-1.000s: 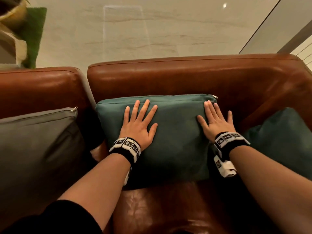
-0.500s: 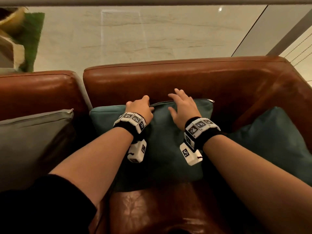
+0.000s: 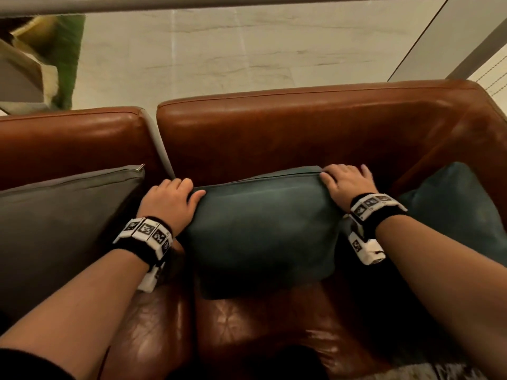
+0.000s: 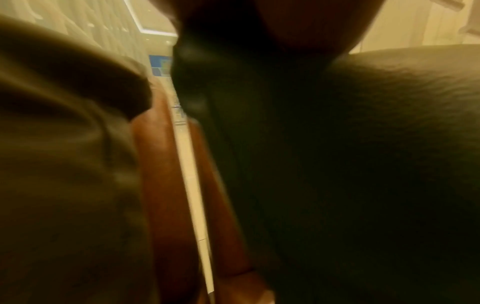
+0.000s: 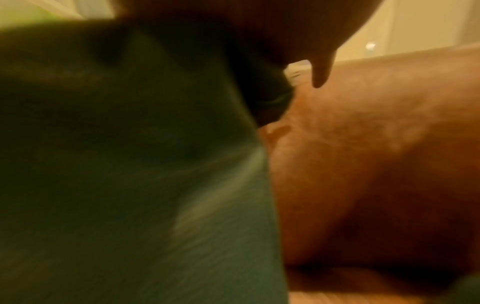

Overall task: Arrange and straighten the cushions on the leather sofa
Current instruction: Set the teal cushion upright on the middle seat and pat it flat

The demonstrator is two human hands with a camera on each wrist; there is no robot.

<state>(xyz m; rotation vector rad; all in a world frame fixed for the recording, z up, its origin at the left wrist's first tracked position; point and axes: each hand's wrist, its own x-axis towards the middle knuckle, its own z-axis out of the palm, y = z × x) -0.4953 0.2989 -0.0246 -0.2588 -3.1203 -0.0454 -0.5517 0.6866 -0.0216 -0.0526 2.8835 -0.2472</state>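
Gripping teal cushion (image 3: 260,229) corners — both hands, sofa (image 3: 301,127)

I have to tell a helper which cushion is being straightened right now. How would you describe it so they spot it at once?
Find the brown leather sofa and look at its right-hand seat. Against the backrest stands a teal cushion, with the left hand and right hand holding its top corners. It is the middle cushion, between a grey cushion and another teal cushion, and the only one held.
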